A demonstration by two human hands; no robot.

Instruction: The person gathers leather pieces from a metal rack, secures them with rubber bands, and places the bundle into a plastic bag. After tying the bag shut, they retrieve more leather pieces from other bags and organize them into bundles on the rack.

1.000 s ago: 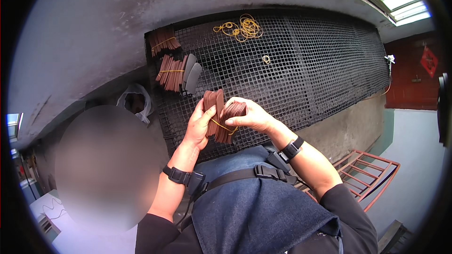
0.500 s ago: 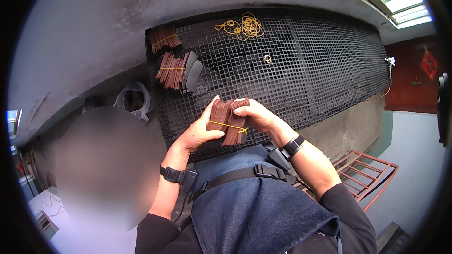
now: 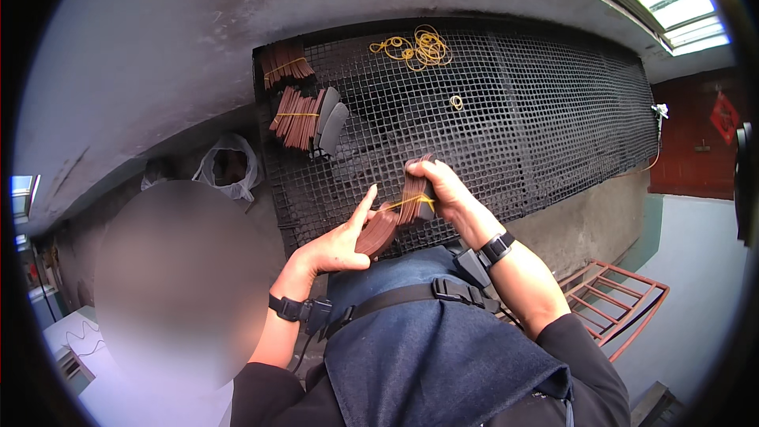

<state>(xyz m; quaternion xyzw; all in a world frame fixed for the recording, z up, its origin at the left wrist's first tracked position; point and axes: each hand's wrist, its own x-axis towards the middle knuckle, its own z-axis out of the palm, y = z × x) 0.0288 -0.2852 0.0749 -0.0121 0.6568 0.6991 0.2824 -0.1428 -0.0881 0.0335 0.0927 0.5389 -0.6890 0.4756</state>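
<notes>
Between my hands is a bundle of thin, reddish-brown curved strips (image 3: 413, 199) with a yellow rubber band across it and a dark piece at its right side. The bundle is split in two, one part fanned down to the left. My right hand (image 3: 452, 194) is closed round the upper right part, thumb over its top edge. The lower left part (image 3: 378, 234) lies in my left hand (image 3: 334, 248), between thumb and fingers; the index finger stretches up, off the strips. The other left fingers are partly hidden behind them.
Beneath is a black mesh-topped table (image 3: 522, 111). Two banded strip bundles lie at its left: one (image 3: 286, 67) farther back, one (image 3: 299, 117) nearer with dark grey curved pieces (image 3: 332, 122). Loose yellow rubber bands (image 3: 427, 49) lie far back. A plastic bag (image 3: 229, 168) stands left, a reddish metal rack (image 3: 613, 296) right.
The bundle has tilted: its left part has swung downward, its right part is raised. My left hand has loosened, index finger lifted away; my right hand has shifted slightly right.
</notes>
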